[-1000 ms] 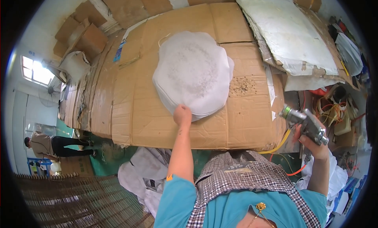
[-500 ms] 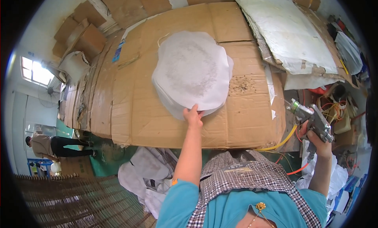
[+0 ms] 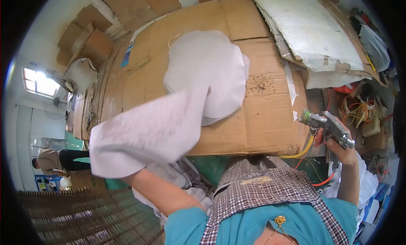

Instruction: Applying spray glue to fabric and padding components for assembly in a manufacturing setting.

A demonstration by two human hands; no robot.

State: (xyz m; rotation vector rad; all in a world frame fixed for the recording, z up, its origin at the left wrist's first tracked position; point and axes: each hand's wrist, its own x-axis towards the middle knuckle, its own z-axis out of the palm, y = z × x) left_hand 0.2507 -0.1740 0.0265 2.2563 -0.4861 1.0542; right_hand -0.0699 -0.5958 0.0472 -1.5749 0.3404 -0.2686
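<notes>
A stack of pale, wavy-edged rounded fabric pieces (image 3: 224, 67) lies on the cardboard-covered table. My left arm is swung out to the left, and a grey-speckled fabric piece (image 3: 148, 133) trails from it, lifted off the stack and smeared by motion. That cloth covers the fingers of my left hand (image 3: 134, 177), which grips its near left end. Away from the stack, at the table's right edge, my right hand (image 3: 340, 150) is closed round a metal spray gun (image 3: 332, 128) with a green ring near its nozzle, pointing left.
Cardboard (image 3: 270, 130) covers the table, with dark specks right of the stack. White sheets (image 3: 308, 33) are piled at the far right. A yellow hose (image 3: 302, 152) and a red hose (image 3: 323, 181) run below the gun. Crumpled cloths (image 3: 169, 173) hang low left; another person (image 3: 53, 160) stands far left.
My left hand has pulled the speckled top piece off the stack and carried it left, toward me. Cleaner fabric now shows on the stack. The spray gun has shifted slightly left.
</notes>
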